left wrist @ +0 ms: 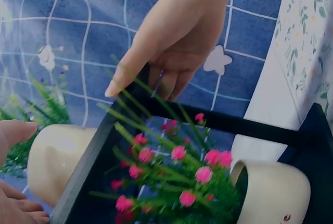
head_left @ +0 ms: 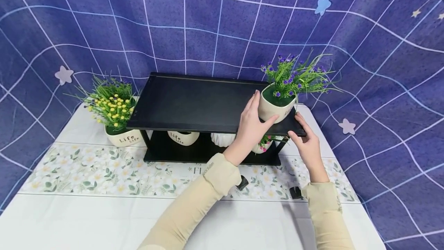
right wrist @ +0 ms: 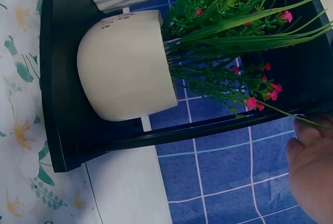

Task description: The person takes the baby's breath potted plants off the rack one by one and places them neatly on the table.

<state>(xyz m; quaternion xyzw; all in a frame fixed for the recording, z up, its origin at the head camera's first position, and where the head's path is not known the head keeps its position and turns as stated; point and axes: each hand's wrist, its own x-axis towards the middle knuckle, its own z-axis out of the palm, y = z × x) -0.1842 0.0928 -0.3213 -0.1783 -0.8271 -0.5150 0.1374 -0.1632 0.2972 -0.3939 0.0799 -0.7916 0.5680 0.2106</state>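
A cream flowerpot [head_left: 275, 107] of purple flowers and grass stands at the right end of the black shelf's [head_left: 194, 101] top board. Against its left side rest the nearly straight fingers of my left hand [head_left: 251, 123], the thumb stretched across the pot's front. My right hand [head_left: 306, 140] grips the board's right end, thumb at the front corner and fingers round the side edge. In the right wrist view, part of this hand [right wrist: 317, 169] shows at the shelf end. Below, a cream pot [right wrist: 127, 67] with pink flowers [left wrist: 179, 153] sits on the lower board.
Left of the shelf, a cream pot [head_left: 126, 138] with yellow flowers stands on the floral tablecloth [head_left: 104, 173]. The lower board also holds a "Life" pot [head_left: 184, 138] and a white ribbed pot [head_left: 222, 139]. A blue checked curtain [head_left: 194, 22] hangs behind.
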